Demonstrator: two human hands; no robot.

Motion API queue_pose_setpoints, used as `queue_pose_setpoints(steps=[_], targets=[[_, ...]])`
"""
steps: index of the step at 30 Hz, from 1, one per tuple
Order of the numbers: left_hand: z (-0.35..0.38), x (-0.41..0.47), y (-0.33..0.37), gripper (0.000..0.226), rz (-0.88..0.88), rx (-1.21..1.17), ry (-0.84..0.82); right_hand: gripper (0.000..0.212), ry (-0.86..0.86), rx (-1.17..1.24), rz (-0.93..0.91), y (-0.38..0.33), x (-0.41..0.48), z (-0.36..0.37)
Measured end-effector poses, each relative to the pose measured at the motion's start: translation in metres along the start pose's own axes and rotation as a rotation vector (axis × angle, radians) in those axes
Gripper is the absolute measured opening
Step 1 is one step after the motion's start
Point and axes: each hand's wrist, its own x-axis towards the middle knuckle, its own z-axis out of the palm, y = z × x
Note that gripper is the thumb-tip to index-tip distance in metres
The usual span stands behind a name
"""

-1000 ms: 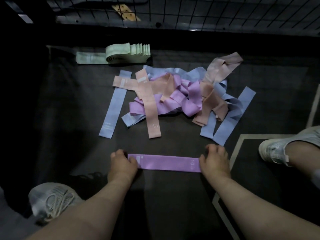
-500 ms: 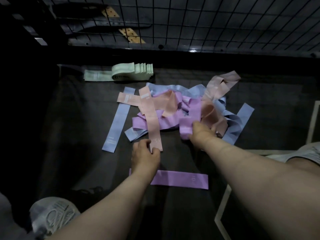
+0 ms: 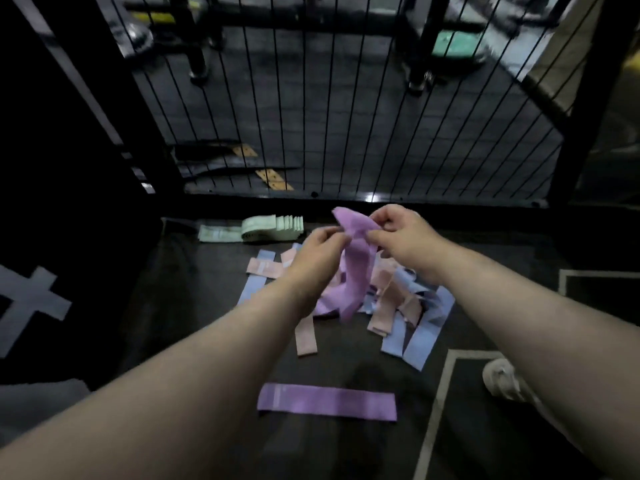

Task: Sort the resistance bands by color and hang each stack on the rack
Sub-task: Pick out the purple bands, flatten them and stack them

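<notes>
A purple band hangs in the air above the mixed pile, pinched near its top by my left hand and my right hand. Under it lies the pile of pink, blue and purple bands on the dark floor mat. One purple band lies flat and straight nearer to me. A stack of mint green bands sits at the far left of the mat. The black wire grid rack stands upright behind the mat.
A white shoe shows at the right, beside a pale line on the floor. A dark wall with a white mark fills the left side. Gym equipment frames stand beyond the wire grid.
My right hand has lifted a purple band out of the pile and my left hand has come up to pinch it too. The view has tilted upward, showing more of the rack.
</notes>
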Motion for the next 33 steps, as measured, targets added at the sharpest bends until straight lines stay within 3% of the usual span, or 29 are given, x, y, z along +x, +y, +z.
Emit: queue_pose_setpoints(steps=[3,6,11,15,18,21,24,27,33], targets=[[-0.007,-0.019,0.051,0.029,0.119,-0.008,-0.137,0.021,-0.135,0.006,-0.11,-0.054,-0.032,-0.023],[-0.015,-0.042,0.084,0.037,0.19,0.01,-0.169,0.028,-0.213,-0.027,-0.163,-0.092,-0.067,-0.039],[-0.024,-0.083,0.109,0.017,0.247,0.03,-0.193,0.04,-0.212,0.142,-0.14,-0.122,-0.123,-0.052],[-0.029,-0.105,0.099,0.025,0.186,-0.041,-0.305,0.034,-0.172,0.375,-0.111,-0.118,-0.144,-0.045],[-0.027,-0.113,0.092,0.032,0.114,-0.144,-0.371,0.017,-0.103,0.376,-0.149,-0.11,-0.146,-0.035],[-0.029,-0.118,0.087,0.03,0.047,-0.273,-0.441,0.017,-0.031,0.42,-0.155,-0.106,-0.143,-0.032],[-0.035,-0.12,0.077,0.034,0.017,-0.198,-0.554,0.018,0.02,0.426,-0.154,-0.103,-0.141,-0.037],[-0.038,-0.118,0.064,0.026,0.054,-0.134,-0.561,0.022,0.013,0.509,-0.127,-0.105,-0.14,-0.041],[-0.035,-0.118,0.061,0.028,0.047,-0.165,-0.523,0.029,-0.06,0.454,-0.094,-0.105,-0.142,-0.043]])
